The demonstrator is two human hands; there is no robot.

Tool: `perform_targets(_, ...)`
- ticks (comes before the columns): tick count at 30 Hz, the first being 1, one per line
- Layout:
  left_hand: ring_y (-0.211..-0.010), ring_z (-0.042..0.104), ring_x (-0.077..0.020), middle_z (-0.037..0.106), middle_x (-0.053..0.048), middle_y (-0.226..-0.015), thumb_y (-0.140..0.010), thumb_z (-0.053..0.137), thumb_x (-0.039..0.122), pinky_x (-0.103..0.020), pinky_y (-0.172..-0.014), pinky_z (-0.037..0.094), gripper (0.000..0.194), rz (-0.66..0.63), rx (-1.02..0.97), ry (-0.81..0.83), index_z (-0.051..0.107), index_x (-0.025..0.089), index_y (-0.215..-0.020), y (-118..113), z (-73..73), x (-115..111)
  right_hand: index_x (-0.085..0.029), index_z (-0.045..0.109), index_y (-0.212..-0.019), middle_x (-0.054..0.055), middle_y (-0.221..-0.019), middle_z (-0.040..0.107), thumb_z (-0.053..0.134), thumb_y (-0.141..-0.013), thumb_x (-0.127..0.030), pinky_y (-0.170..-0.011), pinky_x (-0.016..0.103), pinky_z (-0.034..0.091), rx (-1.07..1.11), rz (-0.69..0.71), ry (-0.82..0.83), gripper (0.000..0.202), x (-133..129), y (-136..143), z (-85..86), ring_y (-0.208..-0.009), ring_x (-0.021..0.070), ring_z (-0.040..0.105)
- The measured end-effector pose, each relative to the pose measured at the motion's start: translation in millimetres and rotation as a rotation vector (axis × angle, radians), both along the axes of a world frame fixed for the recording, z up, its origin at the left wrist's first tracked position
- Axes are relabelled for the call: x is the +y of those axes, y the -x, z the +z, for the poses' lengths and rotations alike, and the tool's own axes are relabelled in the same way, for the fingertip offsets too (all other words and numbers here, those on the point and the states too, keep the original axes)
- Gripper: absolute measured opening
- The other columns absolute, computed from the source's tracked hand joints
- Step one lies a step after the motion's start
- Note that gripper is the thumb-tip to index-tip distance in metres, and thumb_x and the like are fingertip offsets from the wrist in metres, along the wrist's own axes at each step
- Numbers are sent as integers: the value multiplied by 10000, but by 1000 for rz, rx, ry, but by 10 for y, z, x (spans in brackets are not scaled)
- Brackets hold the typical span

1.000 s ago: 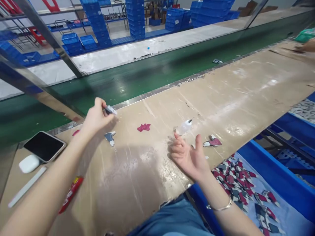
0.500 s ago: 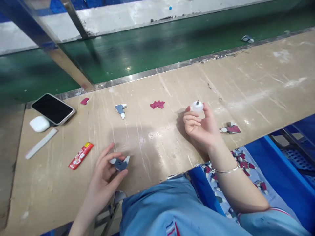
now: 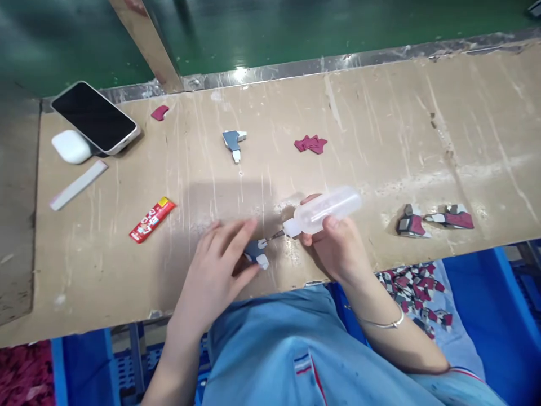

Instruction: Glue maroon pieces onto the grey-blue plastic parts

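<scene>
My left hand (image 3: 226, 262) pinches a small blue-grey and white piece (image 3: 256, 253) just above the bench, partly covering it. In my right hand (image 3: 338, 242) is a translucent squeeze bottle (image 3: 329, 210), tipped sideways. Its thin metal nozzle points left and reaches the white end of the held piece; whether they touch I cannot tell. Beyond my hands lie a similar blue-grey and white piece (image 3: 234, 144) and a small overlapping stack of maroon pieces (image 3: 311, 144). Right of the bottle, two maroon, grey and white pieces (image 3: 411, 221) rest side by side.
On the left of the bench (image 3: 380, 113) are a phone (image 3: 95, 117), a white case (image 3: 71, 146), a pale strip (image 3: 79, 185), a red wrapper (image 3: 153, 220) and one maroon piece (image 3: 160, 113). A blue bin (image 3: 486, 304) with many pieces stands below the right edge.
The bottle has swung from upright to lying over, its nozzle now at the piece in my left hand. My left hand has moved right and turned palm down. The view has tilted downward.
</scene>
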State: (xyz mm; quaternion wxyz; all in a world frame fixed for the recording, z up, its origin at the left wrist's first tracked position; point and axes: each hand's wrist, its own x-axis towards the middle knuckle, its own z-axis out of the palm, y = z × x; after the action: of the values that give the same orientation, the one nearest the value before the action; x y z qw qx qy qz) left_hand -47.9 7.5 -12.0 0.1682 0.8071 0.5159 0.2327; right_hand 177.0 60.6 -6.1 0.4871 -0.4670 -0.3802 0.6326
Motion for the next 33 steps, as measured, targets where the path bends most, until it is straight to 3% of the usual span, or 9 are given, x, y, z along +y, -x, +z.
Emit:
perform_targets(3, -899, 778, -187, 832, 4, -1053, -1119, 581, 277, -414, -1143, 551, 415, -33, -32, -11, 556, 314, -1532, 7, 35, -9, -275, 665, -900, -71, -554, 552, 841, -741, -804, -500, 285, 459, -35, -48, 1, 580, 1, -14, 7, -484, 135, 487)
perform_targets(8, -1208, 738, -294, 752, -116, -1383, -1110, 589, 469, -446, -1076, 573, 572, 74, -5, 47, 450, 289, -1634, 41, 22, -6, -275, 653, -898, -66, -540, 501, 800, -797, -769, -522, 305, 466, -61, -82, -37, 526, 5, -34, 36, -509, 153, 505)
perform_targets(13, -1290, 675, -346, 696, -132, -1428, -1040, 675, 572, -493, -1118, 523, 788, 82, 59, 137, 352, 278, -1696, 72, -20, 99, -274, 665, -965, -75, -580, 539, 867, -712, -804, -472, 283, 441, -17, -113, -36, 621, -31, -31, 7, -473, 134, 507)
perform_targets(15, -1314, 650, -363, 658, -146, -1464, -997, 729, 579, -512, -1134, 503, 812, 99, 90, 162, 407, 268, -1674, 41, -26, 176, -273, 661, -970, -70, -599, 553, 838, -707, -860, -465, 293, 456, -68, -114, -59, 667, -55, -18, -22, -464, 137, 510)
perform_targets(19, -1301, 648, -355, 656, -127, -1474, -946, 807, 478, -499, -1109, 498, 573, 106, 88, 189, 640, 280, -1458, -34, 0, 272, -270, 683, -993, -15, -722, 668, 829, -772, -835, -539, 333, 526, -278, -164, -143, 624, -126, 11, -94, -544, 164, 590)
perform_targets(21, -1245, 683, -334, 721, -97, -1384, -914, 838, 427, -477, -1068, 515, 513, 143, 11, 198, 664, 283, -1374, -51, 19, 266, -267, 691, -983, 26, -813, 724, 820, -814, -805, -598, 355, 563, -397, -191, -221, 578, -163, 26, -126, -637, 194, 659)
perform_targets(23, -1054, 737, -280, 799, -34, -1135, -896, 854, 380, -442, -1005, 536, 524, 185, -83, 235, 636, 291, -1364, -55, 33, 241, -266, 694, -948, 49, -847, 738, 782, -852, -806, -633, 374, 588, -483, -213, -305, 556, -192, 43, -145, -702, 219, 698)
perform_targets(26, -742, 704, -198, 752, 76, -798, -877, 877, 344, -401, -931, 541, 572, 208, -151, 282, 601, 292, -1376, -53, 42, 211, -277, 704, -921, 55, -815, 727, 735, -872, -823, -598, 386, 590, -546, -244, -404, 548, -219, 76, -142, -680, 228, 696)
perform_targets(33, -747, 727, -189, 756, 89, -785, -875, 881, 349, -387, -924, 543, 562, 207, -141, 283, 600, 272, -1356, -58, 62, 229, -309, 691, -913, 61, -776, 735, 735, -861, -833, -561, 397, 592, -580, -197, -426, 529, -226, 124, -115, -651, 238, 697)
